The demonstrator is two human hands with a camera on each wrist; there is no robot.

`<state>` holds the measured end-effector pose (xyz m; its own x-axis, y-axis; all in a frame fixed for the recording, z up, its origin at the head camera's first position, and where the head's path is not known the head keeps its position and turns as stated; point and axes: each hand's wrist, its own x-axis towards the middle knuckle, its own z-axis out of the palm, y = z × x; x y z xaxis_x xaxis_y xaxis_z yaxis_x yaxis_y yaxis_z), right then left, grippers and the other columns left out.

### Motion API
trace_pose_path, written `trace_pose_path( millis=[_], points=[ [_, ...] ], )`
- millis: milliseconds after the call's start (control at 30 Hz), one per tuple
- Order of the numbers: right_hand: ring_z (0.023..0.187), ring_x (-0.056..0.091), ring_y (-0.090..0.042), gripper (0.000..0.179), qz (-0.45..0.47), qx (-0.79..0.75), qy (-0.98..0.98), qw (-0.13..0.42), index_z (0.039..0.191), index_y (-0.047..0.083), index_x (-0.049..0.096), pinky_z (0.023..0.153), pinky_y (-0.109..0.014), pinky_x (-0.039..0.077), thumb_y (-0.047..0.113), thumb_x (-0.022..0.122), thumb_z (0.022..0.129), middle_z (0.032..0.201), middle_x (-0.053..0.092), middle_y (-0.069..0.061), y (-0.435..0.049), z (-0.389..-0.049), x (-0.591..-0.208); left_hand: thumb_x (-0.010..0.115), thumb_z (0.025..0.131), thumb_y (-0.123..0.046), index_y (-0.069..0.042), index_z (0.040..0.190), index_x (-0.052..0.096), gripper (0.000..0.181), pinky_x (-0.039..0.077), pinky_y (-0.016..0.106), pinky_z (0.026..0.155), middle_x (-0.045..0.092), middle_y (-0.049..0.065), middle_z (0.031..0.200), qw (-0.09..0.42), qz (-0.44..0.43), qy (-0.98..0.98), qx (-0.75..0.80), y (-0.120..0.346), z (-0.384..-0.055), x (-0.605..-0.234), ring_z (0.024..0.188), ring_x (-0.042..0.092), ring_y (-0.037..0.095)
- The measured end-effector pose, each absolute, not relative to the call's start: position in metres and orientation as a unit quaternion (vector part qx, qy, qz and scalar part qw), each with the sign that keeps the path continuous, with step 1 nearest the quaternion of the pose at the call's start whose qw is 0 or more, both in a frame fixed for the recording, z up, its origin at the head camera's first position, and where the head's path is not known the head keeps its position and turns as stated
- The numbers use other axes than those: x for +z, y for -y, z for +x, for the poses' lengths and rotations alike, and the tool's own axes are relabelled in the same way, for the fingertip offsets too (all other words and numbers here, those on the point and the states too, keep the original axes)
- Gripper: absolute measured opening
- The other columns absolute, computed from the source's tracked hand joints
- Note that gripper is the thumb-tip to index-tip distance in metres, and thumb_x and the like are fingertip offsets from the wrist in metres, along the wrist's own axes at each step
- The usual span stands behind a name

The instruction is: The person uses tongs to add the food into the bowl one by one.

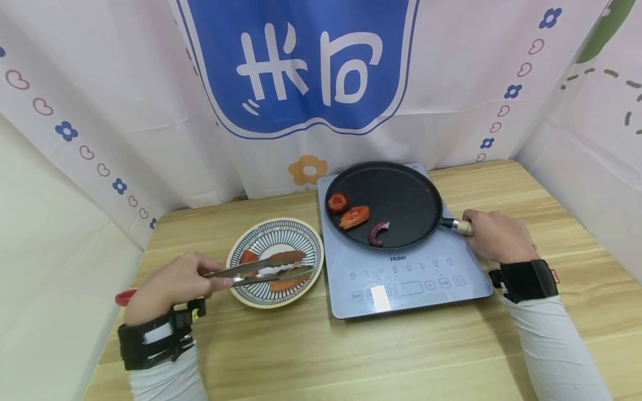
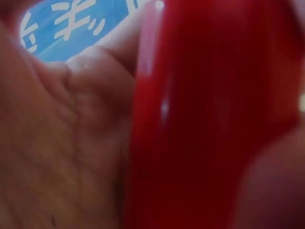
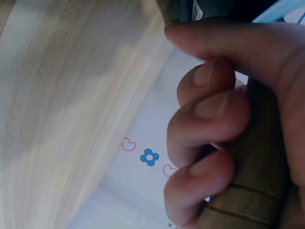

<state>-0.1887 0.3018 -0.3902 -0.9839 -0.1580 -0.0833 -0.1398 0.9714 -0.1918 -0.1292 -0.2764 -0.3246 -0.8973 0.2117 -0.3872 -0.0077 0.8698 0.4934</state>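
My left hand (image 1: 180, 281) grips metal tongs (image 1: 286, 258) whose red handle (image 2: 200, 114) fills much of the left wrist view. The two tong arms reach over a blue-striped plate (image 1: 281, 233), slightly apart, their tips above its right part. An orange-red food piece (image 1: 248, 257) and an orange strip (image 1: 291, 284) lie on the plate, partly hidden by the tongs. My right hand (image 1: 499, 236) has its fingers curled round the wooden handle (image 3: 257, 176) of a black flat pan (image 1: 401, 200). In the pan are a round red slice (image 1: 337, 203), a browned chicken wing (image 1: 354, 217) and an octopus tentacle (image 1: 378, 233).
Under the pan is a grey Haier induction cooktop (image 1: 351, 301) with touch controls along its front. It stands beside the plate on a wood-grain table (image 1: 281, 356). A printed curtain (image 1: 165, 156) hangs behind the table's back edge.
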Motion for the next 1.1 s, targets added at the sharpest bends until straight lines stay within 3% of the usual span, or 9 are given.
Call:
trace_pose_path(
  millis=[233,400,767,1033,1100],
  points=[
    [0.07,0.055,-0.028,0.009,-0.074,-0.092,-0.992,0.047,0.103,0.01,0.065,0.057,-0.043,0.043,0.013,0.068,0.095,0.08,0.062,-0.009,-0.302,-0.189,-0.39,0.077,0.094,-0.031,-0.006,0.114,0.081,0.032,0.039,0.028,0.055,0.063,-0.001,0.064,0.233,0.06,-0.935,0.261,0.28,-0.128,-0.325,0.06,0.054,0.016],
    [0.069,0.055,-0.028,0.009,-0.076,-0.091,-0.992,0.045,0.103,0.009,0.065,0.057,-0.043,0.043,0.012,0.068,0.095,0.078,0.062,-0.008,-0.302,-0.189,-0.389,0.075,0.096,-0.034,-0.003,0.123,0.077,0.041,0.04,0.028,0.055,0.062,-0.001,0.064,0.226,0.055,-0.939,0.253,0.28,-0.129,-0.325,0.061,0.054,0.015],
    [0.07,0.055,-0.028,0.008,-0.074,-0.092,-0.992,0.046,0.101,0.01,0.065,0.058,-0.043,0.043,0.012,0.068,0.095,0.079,0.062,-0.008,-0.301,-0.189,-0.39,0.068,0.101,-0.047,-0.014,0.119,0.078,0.039,0.033,0.033,0.058,0.052,-0.002,0.071,0.146,0.049,-0.975,0.16,0.279,-0.137,-0.331,0.068,0.049,0.018],
    [0.07,0.055,-0.028,0.009,-0.072,-0.093,-0.992,0.048,0.103,0.009,0.065,0.057,-0.042,0.043,0.013,0.067,0.096,0.079,0.062,-0.009,-0.301,-0.19,-0.39,0.068,0.1,-0.052,-0.012,0.126,0.075,0.048,0.04,0.033,0.062,0.059,-0.001,0.077,0.173,0.042,-0.966,0.189,0.285,-0.132,-0.327,0.072,0.054,0.017],
    [0.07,0.055,-0.027,0.008,-0.074,-0.095,-0.992,0.047,0.102,0.009,0.065,0.057,-0.042,0.042,0.013,0.067,0.095,0.079,0.062,-0.008,-0.301,-0.189,-0.39,0.067,0.101,-0.05,-0.013,0.122,0.076,0.043,0.039,0.032,0.061,0.058,-0.001,0.076,0.175,0.045,-0.965,0.188,0.287,-0.131,-0.327,0.071,0.053,0.017]
  ],
)
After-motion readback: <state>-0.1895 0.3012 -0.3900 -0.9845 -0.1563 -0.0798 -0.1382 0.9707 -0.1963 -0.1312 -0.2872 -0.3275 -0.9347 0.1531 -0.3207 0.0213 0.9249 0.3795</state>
